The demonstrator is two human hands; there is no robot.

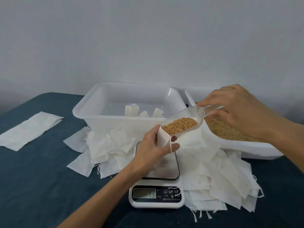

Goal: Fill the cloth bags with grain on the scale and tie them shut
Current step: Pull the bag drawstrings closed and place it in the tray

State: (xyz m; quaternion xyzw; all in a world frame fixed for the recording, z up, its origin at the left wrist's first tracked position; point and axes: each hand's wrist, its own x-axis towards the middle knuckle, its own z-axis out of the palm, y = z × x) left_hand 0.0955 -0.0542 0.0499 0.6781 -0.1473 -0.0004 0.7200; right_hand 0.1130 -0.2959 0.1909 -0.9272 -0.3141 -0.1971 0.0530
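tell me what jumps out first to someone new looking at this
The clear scoop heaped with golden grain, held in the right hand, tips into a small cloth bag that the left hand grips open above the scale. Loose white bags spill around the scale, and the grain tub sits at right.

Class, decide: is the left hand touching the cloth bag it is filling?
Touching. The head view shows the left hand gripping the cloth bag just below its open mouth.
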